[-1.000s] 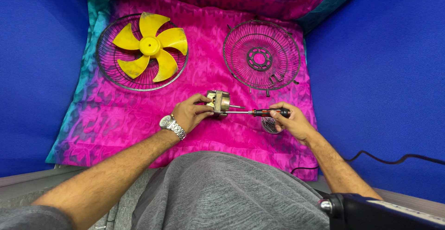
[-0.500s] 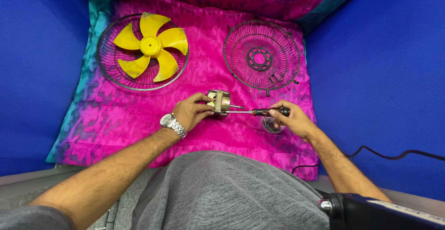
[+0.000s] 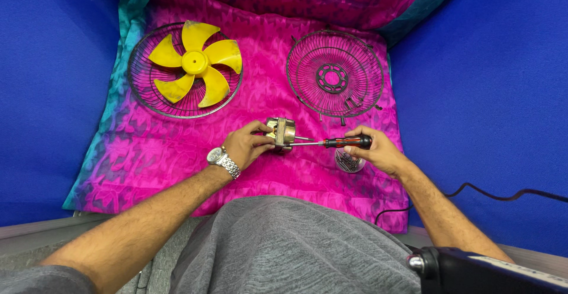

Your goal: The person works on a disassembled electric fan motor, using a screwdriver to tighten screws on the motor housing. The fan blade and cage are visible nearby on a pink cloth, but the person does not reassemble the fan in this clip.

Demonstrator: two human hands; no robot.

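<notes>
Head view shows, from the left, the yellow fan blade (image 3: pixel 195 63) lying in a wire guard (image 3: pixel 142 87) on the pink cloth (image 3: pixel 148 152), then your left hand (image 3: pixel 245 146) with fingers closed around the small motor (image 3: pixel 280 133) near the cloth's middle. Further right, your right hand (image 3: pixel 376 150) pinches the screwdriver (image 3: pixel 331 143), whose tip touches the motor, and the second wire guard (image 3: pixel 335 73) lies behind it.

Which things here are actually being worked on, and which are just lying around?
In hand:
left hand holding the small motor
right hand holding the screwdriver, tip at the motor

Lying about:
yellow fan blade on a wire guard
second wire guard
small cup
pink cloth
</notes>
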